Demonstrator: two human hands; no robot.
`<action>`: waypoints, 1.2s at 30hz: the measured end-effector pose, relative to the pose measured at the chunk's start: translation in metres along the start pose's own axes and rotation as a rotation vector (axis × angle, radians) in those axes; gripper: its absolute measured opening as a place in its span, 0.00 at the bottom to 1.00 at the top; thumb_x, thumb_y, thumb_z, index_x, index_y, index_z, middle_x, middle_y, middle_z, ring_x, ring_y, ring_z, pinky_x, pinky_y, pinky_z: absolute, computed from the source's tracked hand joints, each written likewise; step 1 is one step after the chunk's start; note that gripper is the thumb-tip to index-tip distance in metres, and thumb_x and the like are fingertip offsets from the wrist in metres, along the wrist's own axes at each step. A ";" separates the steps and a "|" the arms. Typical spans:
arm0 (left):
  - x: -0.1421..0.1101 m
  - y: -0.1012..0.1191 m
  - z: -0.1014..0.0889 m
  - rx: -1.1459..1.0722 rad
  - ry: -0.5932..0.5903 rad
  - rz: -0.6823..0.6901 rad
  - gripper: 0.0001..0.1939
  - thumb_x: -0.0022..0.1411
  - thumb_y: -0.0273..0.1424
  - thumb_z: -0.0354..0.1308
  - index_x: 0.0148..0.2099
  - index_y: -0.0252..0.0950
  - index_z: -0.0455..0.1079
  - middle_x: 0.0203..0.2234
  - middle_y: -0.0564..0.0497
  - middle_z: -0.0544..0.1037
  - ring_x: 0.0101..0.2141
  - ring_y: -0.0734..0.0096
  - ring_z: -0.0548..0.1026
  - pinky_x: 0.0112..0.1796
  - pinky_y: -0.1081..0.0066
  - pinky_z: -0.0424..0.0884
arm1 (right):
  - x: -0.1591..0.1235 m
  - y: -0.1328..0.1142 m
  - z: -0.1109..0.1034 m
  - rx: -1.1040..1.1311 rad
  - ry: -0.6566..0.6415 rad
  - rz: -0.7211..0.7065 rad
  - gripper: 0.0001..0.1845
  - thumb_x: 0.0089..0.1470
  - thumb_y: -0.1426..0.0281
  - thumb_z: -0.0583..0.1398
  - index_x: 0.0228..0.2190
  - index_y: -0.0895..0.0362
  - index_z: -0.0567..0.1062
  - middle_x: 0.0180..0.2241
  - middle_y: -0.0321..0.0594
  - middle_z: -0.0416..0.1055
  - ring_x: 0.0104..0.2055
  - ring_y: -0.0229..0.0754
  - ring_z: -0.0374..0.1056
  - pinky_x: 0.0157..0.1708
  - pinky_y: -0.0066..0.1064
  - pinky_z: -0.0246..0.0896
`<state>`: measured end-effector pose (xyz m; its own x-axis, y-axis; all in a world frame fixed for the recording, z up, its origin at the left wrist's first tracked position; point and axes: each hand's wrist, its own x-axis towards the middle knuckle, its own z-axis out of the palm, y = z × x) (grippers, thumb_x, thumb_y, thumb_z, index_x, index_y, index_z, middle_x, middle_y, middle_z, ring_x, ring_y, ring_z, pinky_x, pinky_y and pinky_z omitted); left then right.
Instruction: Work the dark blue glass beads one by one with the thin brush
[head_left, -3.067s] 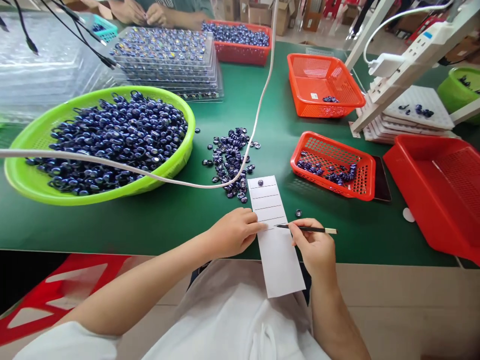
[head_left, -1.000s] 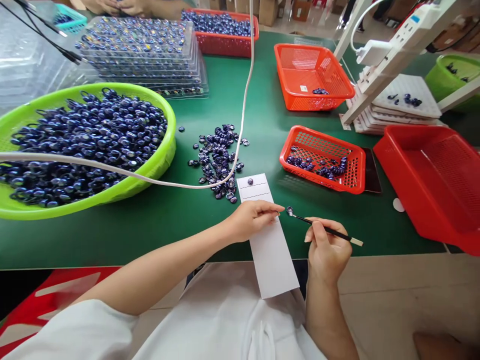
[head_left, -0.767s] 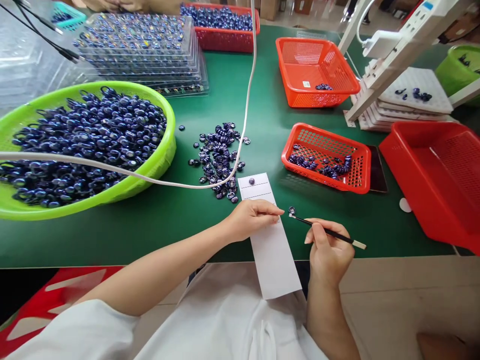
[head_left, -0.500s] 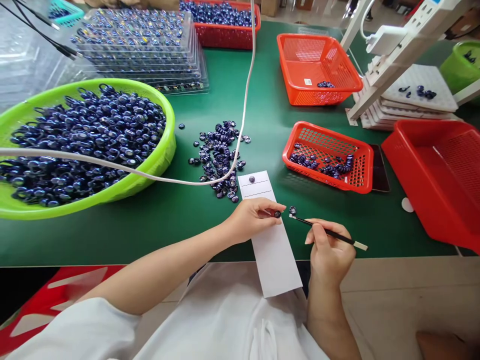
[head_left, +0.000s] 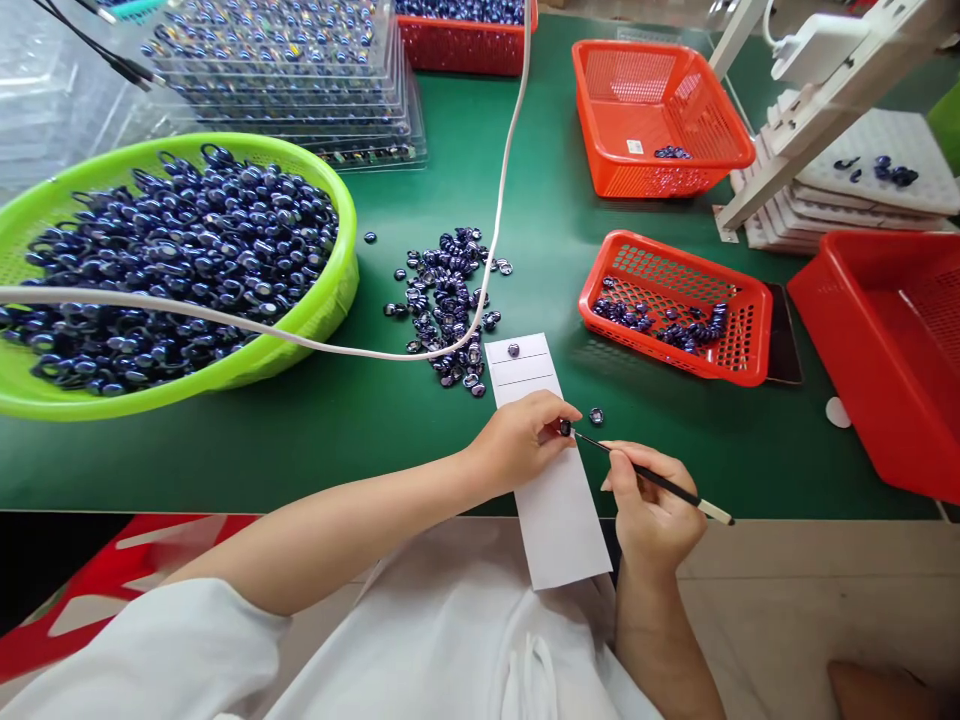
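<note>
Left hand (head_left: 521,445) pinches a dark blue bead (head_left: 564,428) over the white card (head_left: 551,470); right hand (head_left: 652,505), grip closed on a thin brush (head_left: 649,478), tip at the bead — a slip could drop it onto the green surface (head_left: 375,430).

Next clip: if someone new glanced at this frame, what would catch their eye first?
Probably the big lime-green basket at the left, heaped with glossy dark blue beads. Next, at the near edge, the left hand pinches one small bead over a white paper strip while the right hand touches a thin brush to it. Red baskets line the right.
</note>
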<state>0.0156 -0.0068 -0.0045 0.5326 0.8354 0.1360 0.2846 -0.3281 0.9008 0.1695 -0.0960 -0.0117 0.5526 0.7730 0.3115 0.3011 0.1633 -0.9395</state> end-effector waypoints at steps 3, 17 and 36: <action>0.000 0.001 0.001 0.068 -0.004 0.032 0.11 0.60 0.22 0.62 0.45 0.35 0.73 0.34 0.51 0.75 0.32 0.73 0.75 0.36 0.73 0.75 | -0.001 0.003 -0.001 -0.047 -0.016 -0.016 0.04 0.54 0.71 0.67 0.34 0.55 0.78 0.36 0.42 0.79 0.29 0.42 0.75 0.25 0.32 0.72; -0.001 0.000 0.001 0.179 -0.012 0.077 0.11 0.61 0.23 0.61 0.46 0.36 0.72 0.35 0.50 0.76 0.33 0.72 0.75 0.36 0.72 0.74 | 0.000 0.000 0.000 -0.139 -0.037 -0.079 0.05 0.54 0.70 0.67 0.35 0.55 0.78 0.34 0.41 0.79 0.29 0.42 0.76 0.24 0.31 0.72; -0.001 0.000 0.002 0.178 -0.011 0.084 0.11 0.61 0.23 0.61 0.46 0.35 0.72 0.36 0.50 0.77 0.34 0.72 0.76 0.36 0.73 0.73 | -0.002 0.006 -0.003 -0.182 -0.061 -0.076 0.06 0.54 0.71 0.67 0.36 0.54 0.79 0.36 0.40 0.79 0.30 0.42 0.76 0.25 0.31 0.72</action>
<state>0.0162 -0.0083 -0.0054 0.5691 0.7971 0.2020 0.3749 -0.4702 0.7990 0.1721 -0.0986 -0.0177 0.4769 0.7991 0.3660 0.4789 0.1129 -0.8706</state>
